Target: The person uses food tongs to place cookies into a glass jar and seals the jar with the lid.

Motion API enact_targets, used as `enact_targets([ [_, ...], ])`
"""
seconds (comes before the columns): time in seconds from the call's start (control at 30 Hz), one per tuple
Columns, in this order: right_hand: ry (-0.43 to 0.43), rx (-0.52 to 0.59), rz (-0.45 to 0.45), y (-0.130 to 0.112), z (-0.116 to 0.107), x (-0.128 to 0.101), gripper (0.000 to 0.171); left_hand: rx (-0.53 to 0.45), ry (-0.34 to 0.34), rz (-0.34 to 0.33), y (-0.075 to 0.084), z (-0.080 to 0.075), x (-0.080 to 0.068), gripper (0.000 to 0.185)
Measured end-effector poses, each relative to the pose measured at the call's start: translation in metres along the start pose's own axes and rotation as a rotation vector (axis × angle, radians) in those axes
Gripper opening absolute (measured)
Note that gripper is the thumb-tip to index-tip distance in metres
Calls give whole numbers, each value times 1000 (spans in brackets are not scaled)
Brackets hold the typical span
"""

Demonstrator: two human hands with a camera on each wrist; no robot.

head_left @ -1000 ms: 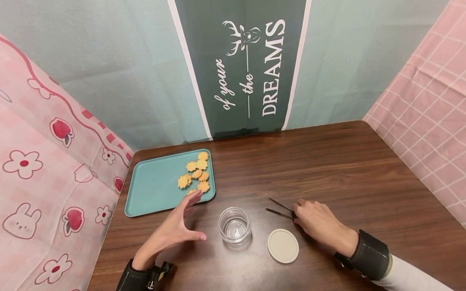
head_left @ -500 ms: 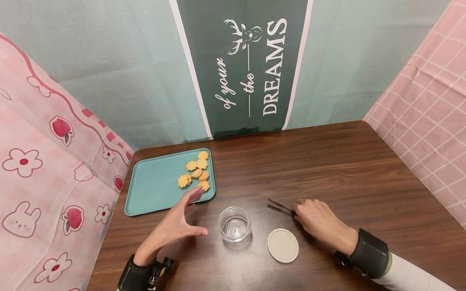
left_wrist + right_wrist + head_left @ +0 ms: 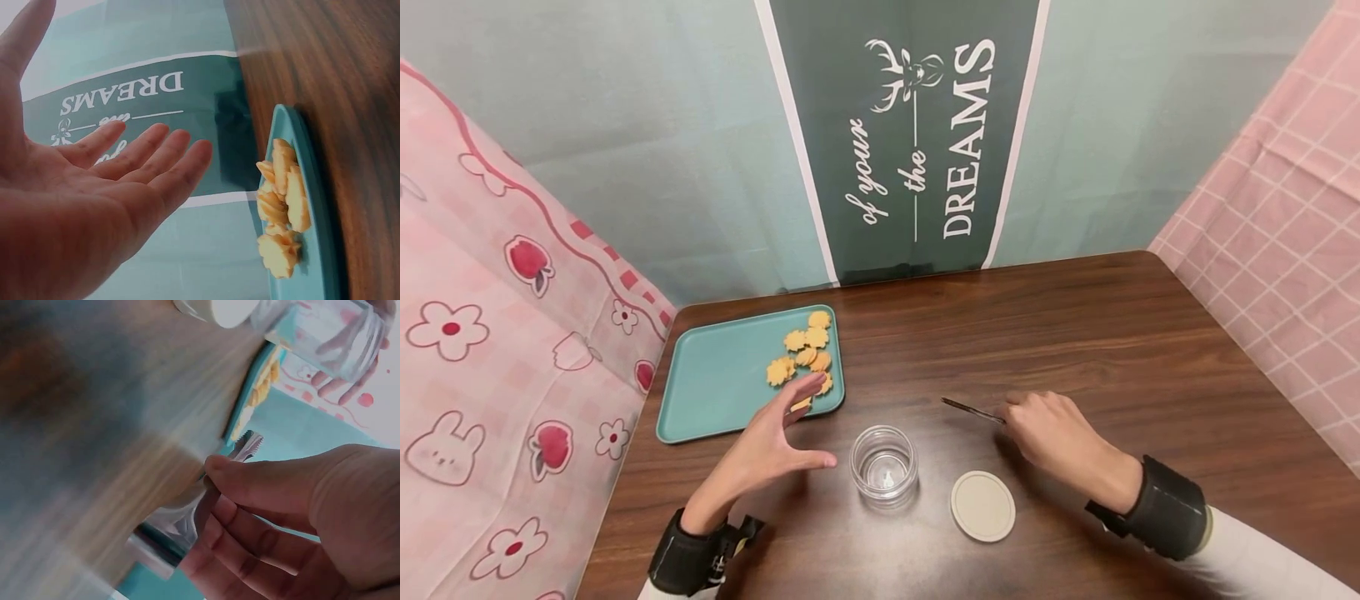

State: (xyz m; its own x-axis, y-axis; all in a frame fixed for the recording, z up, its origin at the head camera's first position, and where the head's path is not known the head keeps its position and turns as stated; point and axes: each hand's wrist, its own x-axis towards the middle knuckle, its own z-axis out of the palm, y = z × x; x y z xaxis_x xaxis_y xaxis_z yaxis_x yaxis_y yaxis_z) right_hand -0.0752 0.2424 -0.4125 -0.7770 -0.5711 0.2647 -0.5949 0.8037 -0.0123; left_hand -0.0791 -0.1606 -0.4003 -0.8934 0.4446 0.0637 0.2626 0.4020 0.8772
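Metal tweezers [image 3: 972, 409] sit right of frame centre on the wooden table [image 3: 1112, 333], pinched at their near end by the right hand [image 3: 1052, 433]. Left hand [image 3: 771, 446], fingers spread and holding nothing, hovers at lower left between the teal tray [image 3: 715, 387] of biscuits [image 3: 805, 354] and the empty glass jar [image 3: 883, 462]. Round lid [image 3: 982, 506] lies flat just right of the jar.

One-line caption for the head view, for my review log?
Right hand pinches metal tweezers beside an open glass jar; left hand hovers open near cookies.
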Motion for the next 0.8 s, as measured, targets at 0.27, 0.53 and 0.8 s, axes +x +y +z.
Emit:
enact_targets([
  [0.27,31,-14,-44,1,-15,7,31,11,6,41,7,2,9,99],
  [0.53,65,-14,-88,0,-26,13,34,-37,35,15,18,5,14,88],
  [0.8,87,-18,-128,-8,-40,23,34,-10,11,52,29,10,19,89],
])
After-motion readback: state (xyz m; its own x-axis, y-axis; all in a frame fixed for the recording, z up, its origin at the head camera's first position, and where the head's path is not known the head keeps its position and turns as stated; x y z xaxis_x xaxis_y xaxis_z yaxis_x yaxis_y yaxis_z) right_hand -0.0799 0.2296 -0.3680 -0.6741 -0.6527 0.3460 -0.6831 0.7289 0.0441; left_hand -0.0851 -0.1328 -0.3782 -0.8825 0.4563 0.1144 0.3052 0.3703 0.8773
